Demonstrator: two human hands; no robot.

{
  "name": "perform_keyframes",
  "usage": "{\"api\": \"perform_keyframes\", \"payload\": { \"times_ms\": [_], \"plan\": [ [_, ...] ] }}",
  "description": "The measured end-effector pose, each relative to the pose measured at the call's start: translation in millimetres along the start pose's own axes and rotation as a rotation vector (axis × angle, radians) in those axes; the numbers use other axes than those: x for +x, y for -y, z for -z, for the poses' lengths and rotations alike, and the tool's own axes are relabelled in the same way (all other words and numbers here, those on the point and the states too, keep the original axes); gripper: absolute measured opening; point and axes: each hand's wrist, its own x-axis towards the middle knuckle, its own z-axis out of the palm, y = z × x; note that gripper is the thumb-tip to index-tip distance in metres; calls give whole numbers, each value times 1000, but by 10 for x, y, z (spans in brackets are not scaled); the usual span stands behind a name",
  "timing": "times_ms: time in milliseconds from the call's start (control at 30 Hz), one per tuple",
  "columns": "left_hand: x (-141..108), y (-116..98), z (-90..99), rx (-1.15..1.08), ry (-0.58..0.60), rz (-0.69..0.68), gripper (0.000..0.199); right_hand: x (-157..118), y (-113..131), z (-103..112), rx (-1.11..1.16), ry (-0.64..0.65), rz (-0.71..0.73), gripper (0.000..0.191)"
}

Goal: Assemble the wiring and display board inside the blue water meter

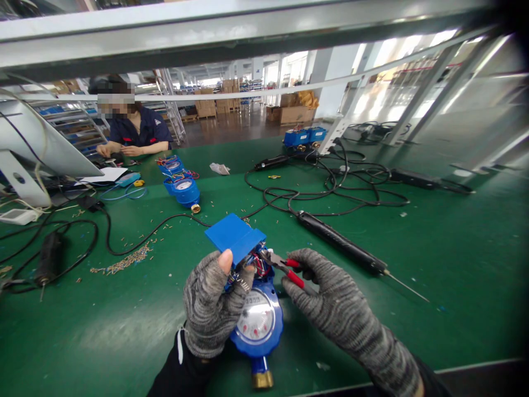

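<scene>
A blue water meter (257, 317) with a round dial and a brass end lies near the front edge of the green table. My left hand (215, 306), in a grey fingerless glove, is closed on its raised blue cover (233, 234), the thumb along the cover's edge. Red and dark wires (261, 267) show in the box beneath. My right hand (320, 281), gloved likewise, grips red-handled pliers (289, 270). The pliers' jaws are at the wires beside the cover; whether they pinch a wire I cannot tell.
A black electric screwdriver (343, 242) with a long bit lies to the right, its cable (285, 193) looping behind. Loose screws (128, 260) are scattered left, near another screwdriver (49, 259). More meters (185, 190) stand farther back. A co-worker (136, 129) sits across the table.
</scene>
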Motion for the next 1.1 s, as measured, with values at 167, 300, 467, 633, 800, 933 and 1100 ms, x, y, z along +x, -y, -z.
{"api": "perform_keyframes", "payload": {
  "times_ms": [167,300,467,633,800,933,1100],
  "plan": [
    [38,-2,30,58,1,-100,77,8,44,17,-5,-12,-29,22],
    [59,19,45,51,33,-156,89,26,82,43,-8,41,-80,21],
    [59,19,52,67,25,-155,90,61,139,67,-44,109,-142,21],
    [33,-18,7,-54,24,39,83,113,135,42,21,122,-207,24],
    [103,-21,-80,-503,71,671,67,234,-313,44,591,13,-395,31],
    [196,38,-71,-856,62,928,64,264,-764,73,676,11,-468,40],
    [239,122,-24,-973,100,1010,57,109,-1014,38,428,2,-519,38]
  ]
}}
